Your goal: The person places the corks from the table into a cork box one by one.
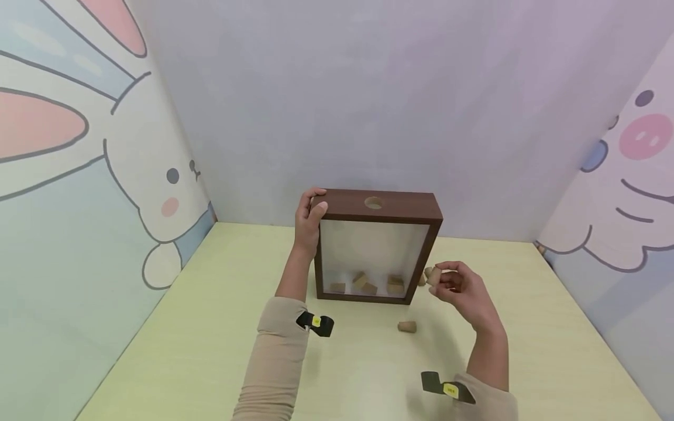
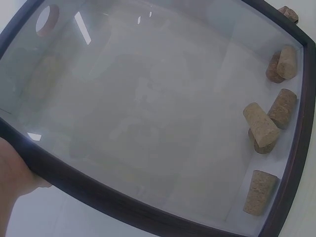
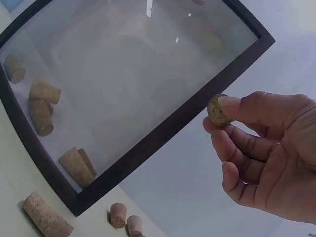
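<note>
A dark brown box frame (image 1: 378,206) with a clear front stands upright on the table, a round hole in its top. Several corks (image 2: 259,192) lie inside along its bottom. My left hand (image 1: 309,219) grips the box's upper left corner, thumb at the front edge. To the right of the box, my right hand (image 1: 464,292) pinches a cork (image 3: 217,111) between thumb and fingers, raised off the table. The left wrist view shows only part of the left hand (image 2: 17,170) at the frame's side.
One loose cork (image 1: 407,326) lies on the pale table (image 1: 358,362) in front of the box. Two more corks (image 3: 118,215) rest beside the box's right side. Walls with cartoon animals, a rabbit (image 1: 163,169) and a pig (image 1: 621,175), enclose the table.
</note>
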{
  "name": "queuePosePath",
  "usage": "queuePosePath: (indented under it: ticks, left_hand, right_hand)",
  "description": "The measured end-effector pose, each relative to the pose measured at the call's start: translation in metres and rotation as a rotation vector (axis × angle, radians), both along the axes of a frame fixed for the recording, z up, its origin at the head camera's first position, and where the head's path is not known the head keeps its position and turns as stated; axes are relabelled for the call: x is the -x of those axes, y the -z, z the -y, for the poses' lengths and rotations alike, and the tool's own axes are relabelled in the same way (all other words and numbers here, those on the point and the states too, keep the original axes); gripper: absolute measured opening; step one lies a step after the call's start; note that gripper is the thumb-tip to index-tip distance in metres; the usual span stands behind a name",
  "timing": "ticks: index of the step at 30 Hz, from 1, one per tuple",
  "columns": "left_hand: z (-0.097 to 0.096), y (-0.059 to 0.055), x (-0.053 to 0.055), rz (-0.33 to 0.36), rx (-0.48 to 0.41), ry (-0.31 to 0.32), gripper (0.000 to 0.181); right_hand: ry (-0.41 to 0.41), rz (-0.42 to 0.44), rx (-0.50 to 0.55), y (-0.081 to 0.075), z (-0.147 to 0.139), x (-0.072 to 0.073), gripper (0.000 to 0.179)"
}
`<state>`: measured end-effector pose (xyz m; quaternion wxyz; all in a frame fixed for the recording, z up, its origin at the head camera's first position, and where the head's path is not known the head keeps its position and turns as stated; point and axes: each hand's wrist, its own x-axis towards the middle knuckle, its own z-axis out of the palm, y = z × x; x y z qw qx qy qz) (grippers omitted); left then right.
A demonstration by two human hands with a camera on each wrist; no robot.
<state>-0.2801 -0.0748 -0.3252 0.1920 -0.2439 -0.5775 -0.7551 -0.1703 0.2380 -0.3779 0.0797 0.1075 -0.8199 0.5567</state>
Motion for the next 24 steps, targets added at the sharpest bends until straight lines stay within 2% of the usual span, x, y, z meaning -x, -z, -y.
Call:
queuePosePath:
  ticks: [3,9,18,24]
  left_hand:
    - [0.000,0.007,0.009,-0.008,-0.011,-0.003,0.044]
    - [-0.001,0.009,0.013,-0.027,-0.008,-0.030,0.050]
    - [0.001,0.009,0.010,-0.010,0.017,-0.009,0.045]
    - [0.002,-0.006,-0.004,-0.014,0.043,-0.009,0.045]
  right_hand:
    - [-0.004,-0.053,0.041,-0.005,0.004,-0.001,0.042]
    - [-0.008,-0.134,0.094,-0.017,0.016,-0.004,0.042]
    - [0.011,-0.218,0.187,-0.036,0.035,-0.004,0.042]
    - [-0.023,-0.255,0.278,-0.053,0.045,-0.002,0.040]
